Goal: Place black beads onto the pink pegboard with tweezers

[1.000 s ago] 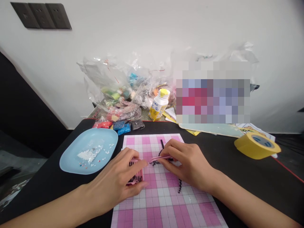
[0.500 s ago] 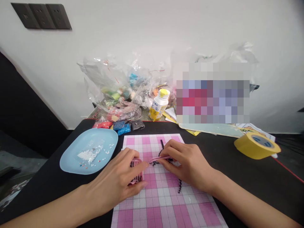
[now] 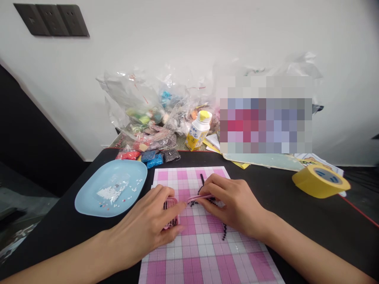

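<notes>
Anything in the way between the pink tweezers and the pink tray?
Yes: the left hand has its index finger across the pink tray, fingertip near the tip of the pink tweezers in the right hand. Nothing else visible stands between; can't tell whether finger and tweezers touch.

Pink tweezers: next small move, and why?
Probably nudge the tip of the pink tweezers onto the nearest black beads on the checked board: the right hand pinches the tweezers with the tip beside them, while the left hand wraps around the pink tray. Whether the tip grips a bead is too small to tell.
</notes>
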Demonstrator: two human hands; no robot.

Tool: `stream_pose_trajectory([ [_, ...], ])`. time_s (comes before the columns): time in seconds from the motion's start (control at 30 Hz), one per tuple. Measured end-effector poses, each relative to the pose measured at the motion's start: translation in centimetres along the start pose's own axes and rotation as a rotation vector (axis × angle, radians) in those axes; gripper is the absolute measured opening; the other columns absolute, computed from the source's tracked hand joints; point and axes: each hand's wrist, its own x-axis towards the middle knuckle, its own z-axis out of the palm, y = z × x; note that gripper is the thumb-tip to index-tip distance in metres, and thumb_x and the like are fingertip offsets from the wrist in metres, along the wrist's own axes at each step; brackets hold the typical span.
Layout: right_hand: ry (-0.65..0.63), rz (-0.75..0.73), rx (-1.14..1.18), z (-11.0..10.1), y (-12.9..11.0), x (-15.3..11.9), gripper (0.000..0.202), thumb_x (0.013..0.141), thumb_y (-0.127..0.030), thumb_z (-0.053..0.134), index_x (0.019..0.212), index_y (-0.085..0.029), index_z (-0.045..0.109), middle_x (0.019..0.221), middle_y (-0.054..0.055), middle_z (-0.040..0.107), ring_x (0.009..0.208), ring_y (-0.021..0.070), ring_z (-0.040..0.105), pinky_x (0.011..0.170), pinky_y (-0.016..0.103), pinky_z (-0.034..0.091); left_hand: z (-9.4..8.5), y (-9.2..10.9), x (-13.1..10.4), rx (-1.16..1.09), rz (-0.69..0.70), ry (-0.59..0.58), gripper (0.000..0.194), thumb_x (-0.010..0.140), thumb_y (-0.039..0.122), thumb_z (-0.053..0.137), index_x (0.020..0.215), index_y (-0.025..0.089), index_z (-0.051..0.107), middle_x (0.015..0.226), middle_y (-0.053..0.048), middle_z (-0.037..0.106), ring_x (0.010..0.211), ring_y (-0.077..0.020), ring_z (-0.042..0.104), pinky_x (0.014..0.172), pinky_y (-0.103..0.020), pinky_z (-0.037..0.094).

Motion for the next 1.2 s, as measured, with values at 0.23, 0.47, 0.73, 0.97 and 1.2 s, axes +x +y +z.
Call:
stream_pose_trajectory([
  [0.23,-0.008,0.004,0.007,0.01,0.04,-0.02,0.019,0.094,-0.032,0.058,0.083,-0.018,0.065,0.078,0.001,0.062,0.061,0.0097,0.059,0.053,0.021,0.042,0.13,-0.18,-0.11,0.011,0.014,-0.006,0.035,0.087,0.010,0.059,0.121,0.015,0.055,0.107,-0.012,0.047,0.093,-0.0284,0.050,0.075,-0.048,0.053],
  [0.47,-0.003,0.012,0.019,-0.02,0.04,0.00,0.018,0.093,-0.032,0.059,0.084,-0.018,0.066,0.079,0.001,0.062,0.061,0.0097,0.060,0.054,0.021,0.043,0.18,-0.17,-0.18,0.014,0.013,-0.001,0.037,0.087,0.010,0.060,0.122,0.016,0.055,0.109,-0.012,0.047,0.094,-0.0279,0.050,0.076,-0.047,0.053],
  [0.73,0.025,0.014,0.042,-0.11,-0.04,0.09,0.020,0.094,-0.034,0.058,0.086,-0.018,0.068,0.080,0.002,0.064,0.062,0.0096,0.060,0.054,0.021,0.045,0.03,0.01,-0.12,0.020,0.008,-0.001,0.036,0.085,0.009,0.062,0.119,0.016,0.056,0.107,-0.011,0.049,0.092,-0.0271,0.051,0.075,-0.046,0.054],
  [0.97,0.050,0.006,0.049,-0.25,-0.28,0.19,0.018,0.094,-0.032,0.058,0.087,-0.018,0.068,0.081,0.003,0.064,0.061,0.0091,0.060,0.053,0.020,0.045,0.00,-0.04,-0.09,0.027,-0.008,0.003,0.034,0.085,0.010,0.061,0.118,0.017,0.058,0.106,-0.011,0.052,0.092,-0.0273,0.053,0.075,-0.045,0.053],
  [1.2,0.065,0.009,0.044,-0.30,-0.21,0.21,0.017,0.094,-0.031,0.059,0.087,-0.018,0.066,0.081,0.003,0.065,0.063,0.0093,0.060,0.055,0.019,0.046,-0.12,0.05,-0.06,0.004,-0.021,-0.005,0.035,0.086,0.011,0.062,0.120,0.017,0.055,0.107,-0.010,0.051,0.092,-0.0268,0.051,0.076,-0.045,0.053],
])
